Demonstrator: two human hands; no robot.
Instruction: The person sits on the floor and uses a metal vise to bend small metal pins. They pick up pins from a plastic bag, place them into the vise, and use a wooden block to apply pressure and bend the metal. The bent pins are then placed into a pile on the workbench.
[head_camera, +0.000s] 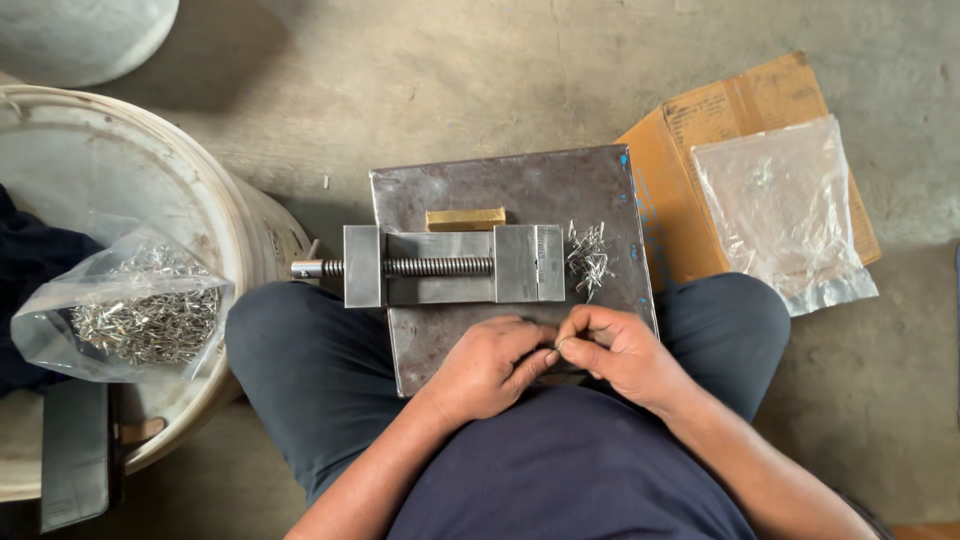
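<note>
My left hand and my right hand meet fingertip to fingertip over the near edge of a steel plate that rests across my thighs. Both pinch a small metal pin, mostly hidden by the fingers. A grey machine vise with a threaded screw lies on the plate just beyond my hands. At the vise's right end sits a small heap of metal pins. A brass-coloured block lies behind the vise.
A clear bag of metal pins lies on a white bucket lid at my left. A flattened cardboard box with a clear plastic bag on it lies on the concrete floor at my right.
</note>
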